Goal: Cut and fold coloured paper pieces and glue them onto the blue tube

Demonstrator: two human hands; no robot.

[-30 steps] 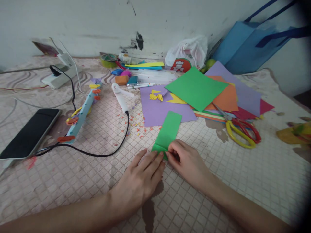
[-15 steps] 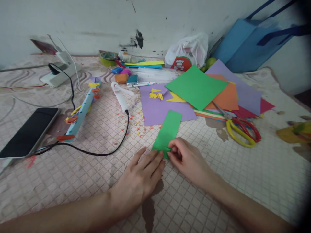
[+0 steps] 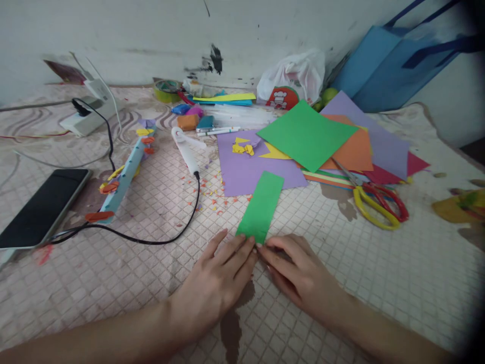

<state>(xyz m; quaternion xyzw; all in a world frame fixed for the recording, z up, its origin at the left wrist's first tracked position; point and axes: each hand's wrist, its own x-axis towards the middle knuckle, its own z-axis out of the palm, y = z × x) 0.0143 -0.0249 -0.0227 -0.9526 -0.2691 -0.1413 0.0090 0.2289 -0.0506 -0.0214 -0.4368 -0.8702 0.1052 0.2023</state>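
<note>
A green paper strip lies flat on the patterned tablecloth, its far end resting over a purple sheet. My left hand is laid flat with fingers spread, the fingertips pressing the strip's near end. At the near right corner, my right hand has its thumb and forefinger closed together on the strip's edge; the fingertips partly cover that corner. Small folded yellow paper pieces sit on the purple sheet. Scissors with yellow and red handles lie to the right of my right hand.
Coloured sheets, a green one uppermost, lie beyond my right hand. To the left are a phone, a decorated light-blue strip and a white corded tool, its black cable crossing the cloth. A blue bag stands at the back right.
My right hand has shifted slightly down toward me along the strip's near end, and its fingers have straightened somewhat. The fold at that corner now looks flatter. My left hand stays put.
</note>
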